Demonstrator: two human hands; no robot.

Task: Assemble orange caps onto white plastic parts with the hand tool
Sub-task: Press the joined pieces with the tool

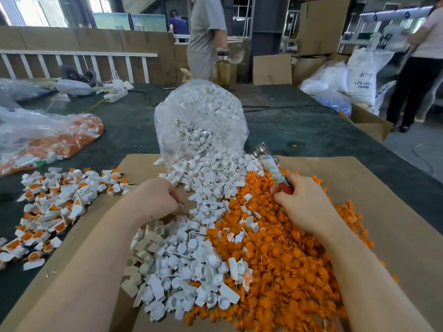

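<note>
1. Hands first: my right hand [303,202] holds the tool [272,167] by its red handle, fingers curled round it, with the metal tip pointing up and away over the heap. My left hand [159,197] sits at the edge of the white parts [182,255], fingers curled down into them; I cannot tell whether they already pinch one.
2. Orange caps [287,259] lie heaped under and beside the right hand, on the cardboard [383,212] that covers the desk [299,130].
3. Mixing is the main risk. The two heaps touch along a ragged seam, and stray white pieces already lie among the caps, so a blind grab could bring up the wrong piece or two at once.
4. Tool drag is the next one. The right hand is full, so if it also digs for a cap, I judge the shaft could sweep caps off the cardboard.
5. Bag [201,121] of white parts stands open and leaning at the head of the heap. A knock from the tool tip, which is just beside it, could spill more out.
6. Finished pieces [52,207] lie well to the left, near loose white ones, so a careless toss could muddle them.
</note>
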